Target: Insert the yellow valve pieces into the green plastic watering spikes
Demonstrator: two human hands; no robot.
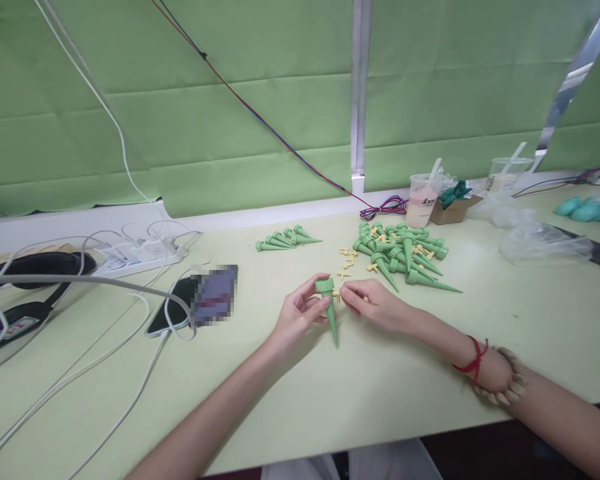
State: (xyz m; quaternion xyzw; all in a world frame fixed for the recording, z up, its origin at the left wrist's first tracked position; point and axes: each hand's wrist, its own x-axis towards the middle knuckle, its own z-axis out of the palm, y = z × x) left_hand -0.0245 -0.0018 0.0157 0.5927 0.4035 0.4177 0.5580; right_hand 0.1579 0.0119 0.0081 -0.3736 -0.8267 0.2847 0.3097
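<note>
My left hand (305, 308) grips a green plastic plant watering spike (331, 321) near its wide cap, the tip pointing down above the table. From the right, my right hand (373, 303) pinches a small yellow valve (336, 293) against the side of the spike. Whether the valve sits inside the spike's hole, I cannot tell. Beyond my hands lie several loose yellow valves (350, 257). A heap of green spikes (397, 250) with yellow valves among them is at the back right. A smaller row of green spikes (285, 238) rests at the back left.
On the left are a phone (173, 307), white cables, a power strip (143, 253) and black headphones (40, 267). Drink cups (421, 200), a small cardboard box (453, 210), clear plastic bags (540, 243) and teal objects (587, 210) stand along the back right.
</note>
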